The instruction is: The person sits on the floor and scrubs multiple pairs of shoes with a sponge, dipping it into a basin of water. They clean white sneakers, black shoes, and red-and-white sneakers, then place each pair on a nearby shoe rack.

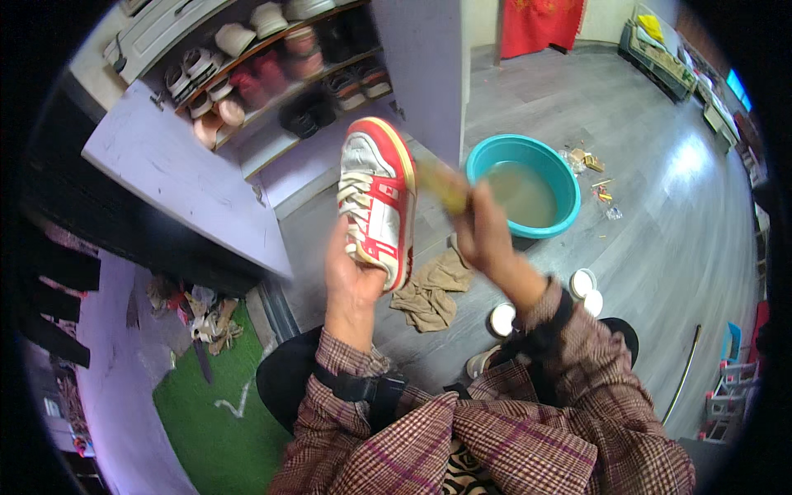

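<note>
My left hand [352,278] is inside the heel opening of a red and white sneaker [378,204] and holds it up, its toe pointing away from me and its cream laces tied. Just right of the shoe, my right hand [486,232] grips a blurred yellowish brush or scrubber [447,189]; motion blur hides its exact kind. The two do not appear to touch. Beyond the right hand stands a teal plastic basin [575,185] with cloudy water [523,195]. A crumpled tan cloth [433,291] lies on the floor below the shoe.
An open shoe cabinet [272,161] with several shoes stands at upper left, its pale door [185,179] swung out. White round lids or dishes [502,319] lie by my right knee. Small litter [594,164] is scattered beyond the basin. Green matting [216,427] covers the lower left.
</note>
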A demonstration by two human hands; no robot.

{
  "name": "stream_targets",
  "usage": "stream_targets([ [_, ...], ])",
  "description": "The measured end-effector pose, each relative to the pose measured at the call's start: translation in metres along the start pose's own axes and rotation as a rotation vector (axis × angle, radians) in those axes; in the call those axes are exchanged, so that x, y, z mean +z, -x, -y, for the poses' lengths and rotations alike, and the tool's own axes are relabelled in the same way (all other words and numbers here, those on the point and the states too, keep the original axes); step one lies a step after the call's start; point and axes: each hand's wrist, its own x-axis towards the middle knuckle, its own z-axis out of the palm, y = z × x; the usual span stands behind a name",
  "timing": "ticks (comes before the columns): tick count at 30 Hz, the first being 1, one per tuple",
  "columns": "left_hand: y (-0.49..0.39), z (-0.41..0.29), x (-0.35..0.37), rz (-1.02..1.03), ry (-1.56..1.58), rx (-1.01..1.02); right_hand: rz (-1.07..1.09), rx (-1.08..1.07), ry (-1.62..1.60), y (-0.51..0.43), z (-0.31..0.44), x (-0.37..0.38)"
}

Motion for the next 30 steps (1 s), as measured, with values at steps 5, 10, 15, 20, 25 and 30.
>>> stream_targets([
  [5, 0.011, 0.012, 0.011, 0.098, 0.000, -0.015, -0.037, -0.346, 0.074, -0.043, -0.004, 0.015],
  [10, 0.012, 0.000, 0.011, 0.138, -0.020, 0.086, 0.893, -0.132, -0.279, 0.084, 0.058, 0.015],
  [15, 0.011, 0.006, 0.013, 0.101, -0.183, 0.115, -0.127, 0.027, 0.012, -0.016, 0.004, -0.012],
  [20, 0.011, 0.009, 0.015, 0.139, -0.002, 0.028, 0.102, -0.276, 0.046, -0.008, 0.024, 0.017],
  [25, 0.014, -0.005, 0.007, 0.143, -0.139, 0.149, 0.399, 0.183, -0.204, 0.088, 0.035, 0.024],
  [30, 0.019, 0.015, -0.010, 0.163, -0.848, 0.490, -0.290, 0.119, -0.092, -0.020, -0.031, -0.037],
])
